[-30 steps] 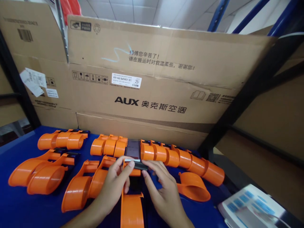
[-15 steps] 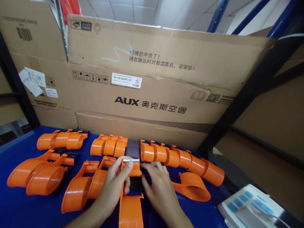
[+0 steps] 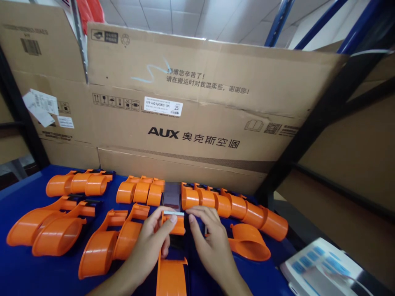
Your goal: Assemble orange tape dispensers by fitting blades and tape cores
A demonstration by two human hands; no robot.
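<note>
The left hand (image 3: 156,236) grasps an orange tape dispenser (image 3: 171,277) by its serrated end at the near middle of the blue counter (image 3: 261,275), the right hand (image 3: 212,236) loosely spread just right of it.

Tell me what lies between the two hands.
Head view: the orange dispenser with its toothed strip, gripped by the left hand, seemingly clear of the right hand.

Left hand (image 3: 157,233) grips, thumb (image 3: 170,223) on top, right hand (image 3: 210,232) loosely curved beside it
</note>
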